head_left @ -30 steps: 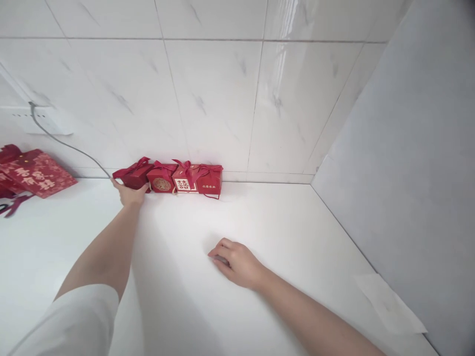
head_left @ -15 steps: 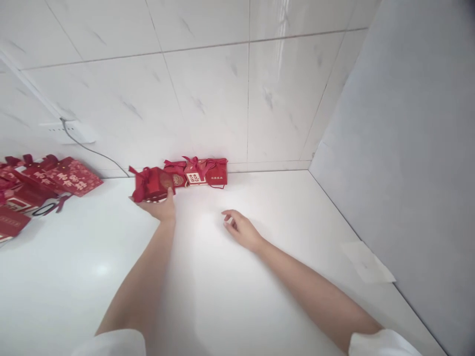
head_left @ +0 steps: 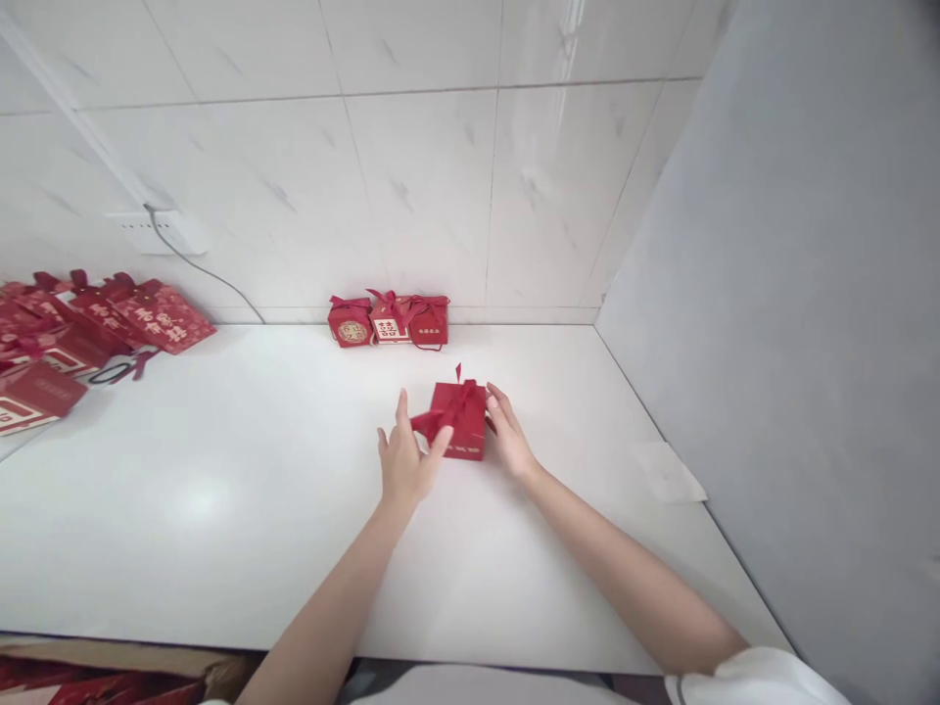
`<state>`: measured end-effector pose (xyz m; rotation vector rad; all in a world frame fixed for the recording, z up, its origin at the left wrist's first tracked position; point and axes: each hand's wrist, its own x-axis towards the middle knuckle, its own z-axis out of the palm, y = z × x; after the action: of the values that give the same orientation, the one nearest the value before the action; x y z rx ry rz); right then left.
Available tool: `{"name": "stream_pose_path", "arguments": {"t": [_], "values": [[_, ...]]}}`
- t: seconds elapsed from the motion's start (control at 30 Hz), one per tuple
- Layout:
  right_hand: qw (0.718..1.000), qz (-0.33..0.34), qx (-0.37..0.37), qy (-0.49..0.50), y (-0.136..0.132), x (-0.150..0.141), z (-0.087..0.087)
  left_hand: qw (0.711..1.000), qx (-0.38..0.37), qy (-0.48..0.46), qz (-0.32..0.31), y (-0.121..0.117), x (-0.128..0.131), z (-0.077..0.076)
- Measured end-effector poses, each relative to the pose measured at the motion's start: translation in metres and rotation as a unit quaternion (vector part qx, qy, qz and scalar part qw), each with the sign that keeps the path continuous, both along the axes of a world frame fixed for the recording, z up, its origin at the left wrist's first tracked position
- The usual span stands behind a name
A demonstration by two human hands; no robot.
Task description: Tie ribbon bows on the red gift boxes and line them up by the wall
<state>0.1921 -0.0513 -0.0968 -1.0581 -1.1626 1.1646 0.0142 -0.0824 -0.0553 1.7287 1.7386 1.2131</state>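
Observation:
A red gift box [head_left: 465,421] with a dark red ribbon bow sits on the white table in front of me, between my two hands. My left hand [head_left: 408,460] is at its left, fingers spread, the thumb over the box's lower left corner by a ribbon tail. Slightly curved, the fingers of my right hand [head_left: 508,431] rest along the right side of the box without wrapping round it. Farther back, against the wall, several similar red boxes [head_left: 389,321] with ribbons stand in a tight row.
Several red boxes and printed red packets [head_left: 165,318] are heaped at the left, with a dark loop [head_left: 110,373] beside them. A grey cable [head_left: 210,272] runs from a wall socket [head_left: 165,233]. Pale paper [head_left: 670,472] lies by the grey panel [head_left: 793,294]. Red items [head_left: 95,682] fill a carton below.
My left hand has brought the red gift box from the back row's left side to the middle front and has spread its fingers. My right hand has come up to the box's right side.

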Motion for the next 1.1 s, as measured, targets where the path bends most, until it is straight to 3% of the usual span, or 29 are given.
{"name": "stream_pose_path", "arguments": {"t": [0.1, 0.2, 0.27, 0.37, 0.47, 0.57, 0.87, 1.0, 1.1], "values": [[0.995, -0.078, -0.036, 0.057, -0.024, 0.015, 0.01, 0.997, -0.056, -0.046, 0.015, 0.011, -0.009, 0.014], [0.987, -0.139, -0.03, 0.073, -0.037, 0.026, 0.014, 0.998, -0.052, -0.044, 0.006, 0.032, -0.013, 0.022], [0.986, -0.148, -0.021, 0.072, -0.039, 0.03, 0.013, 0.998, -0.014, -0.05, -0.037, 0.04, -0.01, 0.017], [0.993, -0.109, -0.001, 0.054, -0.04, 0.028, 0.008, 0.994, 0.027, -0.057, -0.089, 0.039, -0.007, 0.0], [0.997, -0.047, 0.016, 0.056, -0.04, 0.022, 0.003, 0.992, 0.013, -0.055, -0.116, 0.034, -0.009, -0.015], [0.999, -0.007, 0.022, 0.044, -0.039, 0.019, 0.002, 0.986, -0.004, -0.093, -0.141, 0.035, -0.016, -0.02], [0.995, -0.092, -0.009, -0.049, -0.033, 0.042, -0.003, 0.941, -0.088, -0.242, -0.218, 0.06, -0.008, -0.026], [0.975, -0.135, 0.098, -0.146, -0.048, 0.044, -0.001, 0.887, -0.128, -0.295, -0.332, 0.061, 0.0, -0.023], [0.94, -0.091, 0.22, -0.244, -0.06, 0.04, 0.003, 0.837, -0.184, -0.328, -0.397, 0.057, 0.006, -0.023]]}}
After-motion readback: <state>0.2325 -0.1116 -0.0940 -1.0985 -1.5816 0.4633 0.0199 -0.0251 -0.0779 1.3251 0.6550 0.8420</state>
